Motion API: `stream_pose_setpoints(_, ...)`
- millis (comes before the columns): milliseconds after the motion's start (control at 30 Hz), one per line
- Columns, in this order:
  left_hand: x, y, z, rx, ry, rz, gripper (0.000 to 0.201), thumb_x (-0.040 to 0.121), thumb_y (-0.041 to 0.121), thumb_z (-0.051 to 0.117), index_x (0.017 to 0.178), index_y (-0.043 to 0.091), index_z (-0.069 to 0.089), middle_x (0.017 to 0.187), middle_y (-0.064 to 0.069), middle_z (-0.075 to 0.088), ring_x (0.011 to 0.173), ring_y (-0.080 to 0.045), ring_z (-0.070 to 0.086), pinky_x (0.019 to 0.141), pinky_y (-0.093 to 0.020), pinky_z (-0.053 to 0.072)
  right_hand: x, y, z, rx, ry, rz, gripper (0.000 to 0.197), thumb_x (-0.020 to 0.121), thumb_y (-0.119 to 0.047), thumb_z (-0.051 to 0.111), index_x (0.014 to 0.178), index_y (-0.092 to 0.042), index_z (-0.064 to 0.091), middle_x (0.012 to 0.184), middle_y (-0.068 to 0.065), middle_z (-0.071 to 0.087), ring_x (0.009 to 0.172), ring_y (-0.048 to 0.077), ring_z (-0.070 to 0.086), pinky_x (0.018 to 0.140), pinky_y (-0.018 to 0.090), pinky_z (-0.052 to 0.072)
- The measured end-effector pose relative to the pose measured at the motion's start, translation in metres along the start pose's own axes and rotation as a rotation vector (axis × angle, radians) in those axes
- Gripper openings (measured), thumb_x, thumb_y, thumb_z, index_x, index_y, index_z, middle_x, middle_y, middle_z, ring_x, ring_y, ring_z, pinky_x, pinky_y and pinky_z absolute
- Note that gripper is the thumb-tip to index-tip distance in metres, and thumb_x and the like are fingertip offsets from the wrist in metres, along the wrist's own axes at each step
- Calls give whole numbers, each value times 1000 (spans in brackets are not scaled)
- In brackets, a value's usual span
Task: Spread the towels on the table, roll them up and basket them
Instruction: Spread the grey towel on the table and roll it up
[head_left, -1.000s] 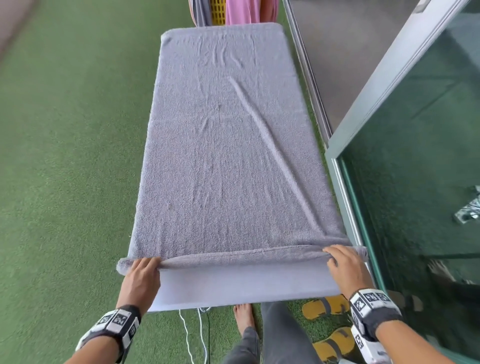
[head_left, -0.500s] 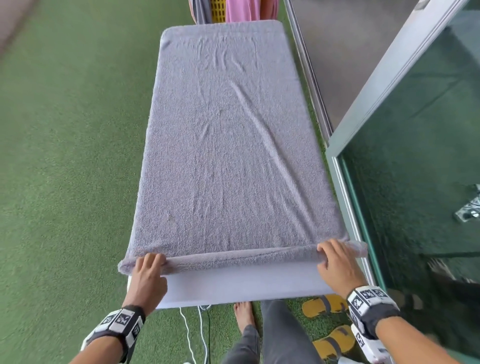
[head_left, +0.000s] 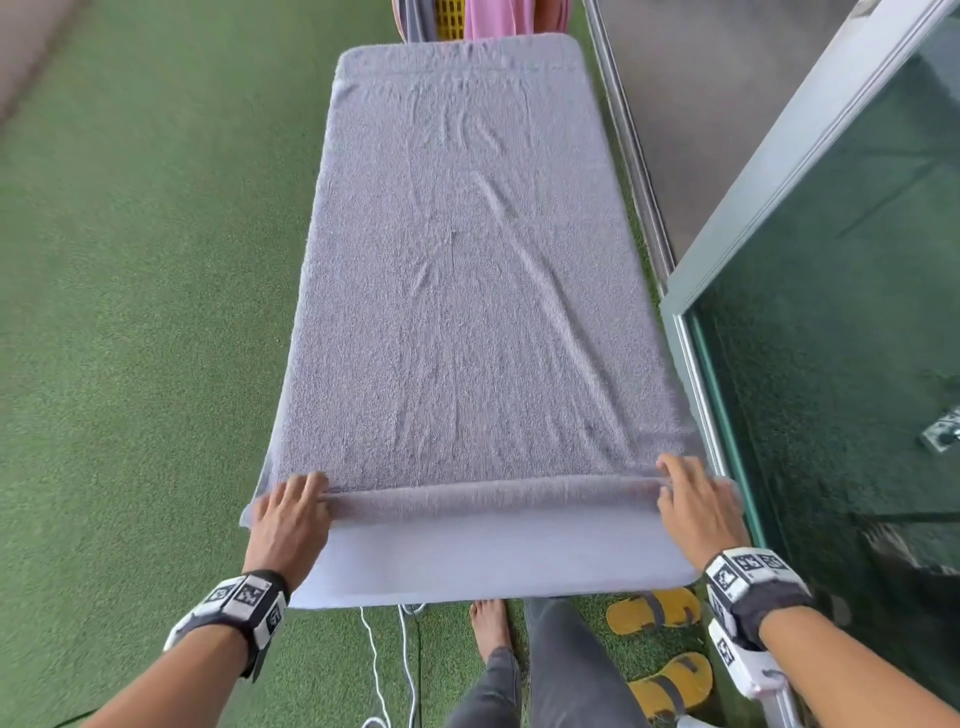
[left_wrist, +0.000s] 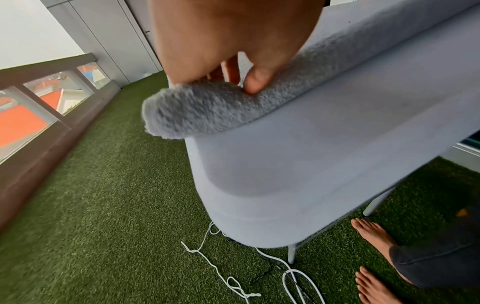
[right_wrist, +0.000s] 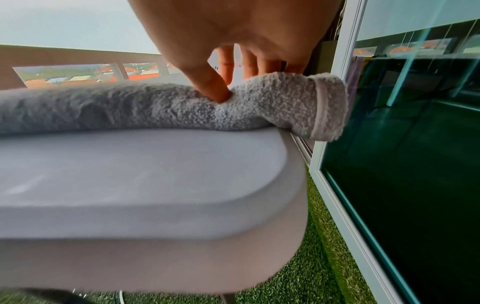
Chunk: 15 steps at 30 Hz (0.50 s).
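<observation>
Grey towel lies spread along the table, its near edge turned into a thin roll right under both hands. Left hand pinches the roll's left end, fingers over the top; the left wrist view shows the thumb dug in underneath. Right hand grips the right end, and only the right wrist view shows that end overhanging the table corner.

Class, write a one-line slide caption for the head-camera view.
Both hands, left hand and right hand, press the rolled near edge of a grey towel spread over a white table.
</observation>
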<state>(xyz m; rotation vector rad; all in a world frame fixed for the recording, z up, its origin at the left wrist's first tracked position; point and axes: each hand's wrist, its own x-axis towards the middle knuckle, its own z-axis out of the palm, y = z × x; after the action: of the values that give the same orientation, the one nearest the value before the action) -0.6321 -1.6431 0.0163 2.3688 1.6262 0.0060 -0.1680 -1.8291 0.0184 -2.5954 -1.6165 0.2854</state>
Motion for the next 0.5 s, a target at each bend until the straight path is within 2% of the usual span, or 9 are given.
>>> stream_pose_setpoints(67, 2, 5, -1, 30, 60, 20, 25, 77, 2, 57, 96, 14, 47, 85, -3, 48, 72, -18, 37, 65, -37, 40, 1, -3, -1, -48, 32, -29, 25, 72, -6, 67, 90, -21, 58, 87, -1, 53, 72, 20, 51, 74, 41, 47)
stream_pose_setpoints(133, 0, 12, 1, -19, 65, 71, 40, 65, -13, 60, 92, 11, 44, 81, -3, 46, 68, -18, 37, 59, -35, 42, -1, -7, 2, -52, 1, -107, 34, 63, 3, 69, 75, -23, 51, 78, -6, 45, 70, 18, 45, 66, 37, 44)
stream_pose_setpoints(200, -5, 13, 7, -56, 24, 87, 50, 56, -13, 62, 95, 13, 45, 85, -2, 45, 73, -18, 38, 61, -33, 43, -6, -10, 6, -39, -45, -123, 38, 59, -1, 72, 82, -24, 51, 83, -6, 46, 75, 17, 47, 71, 36, 46)
stream_pose_setpoints(267, -6, 7, 13, -49, -3, 112, 56, 55, -7, 69, 103, 13, 48, 93, -3, 51, 80, -19, 40, 67, -35, 46, -7, -10, 10, -13, -29, -111, 44, 59, -5, 75, 98, -19, 58, 98, -1, 56, 88, 21, 56, 81, 41, 51)
stream_pose_setpoints(333, 0, 3, 12, -81, -4, 117, 53, 59, -9, 72, 105, 12, 55, 97, -4, 59, 83, -20, 46, 71, -38, 49, -5, -9, 9, 17, -22, -113, 50, 61, -2, 76, 106, -17, 62, 108, 2, 62, 97, 24, 60, 88, 43, 52)
stream_pose_setpoints(400, 8, 2, 11, -99, 4, 115, 43, 63, -12, 71, 99, 10, 60, 92, -3, 63, 79, -21, 52, 69, -38, 50, 1, -6, 10, 38, -21, -98, 50, 63, 1, 76, 110, -16, 66, 111, 1, 65, 101, 23, 62, 92, 43, 51)
stream_pose_setpoints(467, 12, 4, 7, -95, -8, 114, 32, 68, -9, 69, 90, 13, 61, 84, 0, 63, 73, -19, 53, 66, -35, 50, 8, -5, 8, 40, -28, -64, 44, 65, -2, 77, 105, -18, 69, 106, -1, 69, 97, 21, 63, 92, 44, 49)
stream_pose_setpoints(500, 13, 5, 3, -91, -18, 112, 22, 74, -2, 66, 86, 15, 60, 80, 2, 62, 69, -16, 51, 63, -33, 47, 12, -6, 7, 23, -29, -59, 35, 66, -7, 76, 98, -21, 71, 99, -3, 70, 92, 20, 63, 90, 44, 47)
